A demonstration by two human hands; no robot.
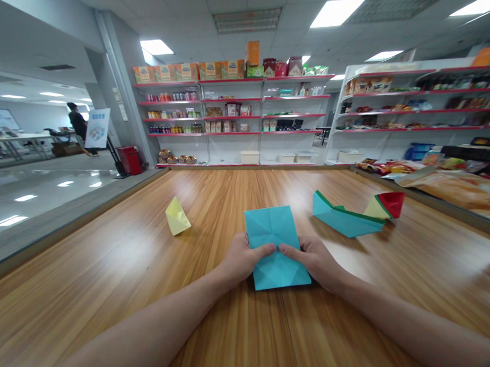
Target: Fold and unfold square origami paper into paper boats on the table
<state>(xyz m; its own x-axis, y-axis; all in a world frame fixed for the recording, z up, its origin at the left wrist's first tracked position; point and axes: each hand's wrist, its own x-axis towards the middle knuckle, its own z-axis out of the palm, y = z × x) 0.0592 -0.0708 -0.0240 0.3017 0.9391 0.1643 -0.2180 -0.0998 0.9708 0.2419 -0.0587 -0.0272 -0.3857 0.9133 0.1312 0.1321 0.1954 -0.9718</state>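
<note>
Between my two hands is a sheet of blue origami paper (pixel 272 226) marked with crossing crease lines, its face turned toward me above the wooden table. My left hand (pixel 246 255) grips its left edge, with the thumb pressed on the front near the middle. On the opposite edge my right hand (pixel 314 256) does the same, and the two thumb tips nearly meet. The other fingers are hidden behind the paper. To the right lies a folded blue and green paper boat (pixel 345 219), touching a yellow and red folded paper piece (pixel 388 204). Farther left stands a small yellow paper fold (pixel 176 216).
The wooden table (pixel 111 300) has a raised dark rim along its sides. Packaged snacks (pixel 450 186) are heaped beyond its right edge. Shelves of goods (pixel 231 113) stand past the far edge. A person (pixel 78 126) is in the distance near a sign board (pixel 98 128).
</note>
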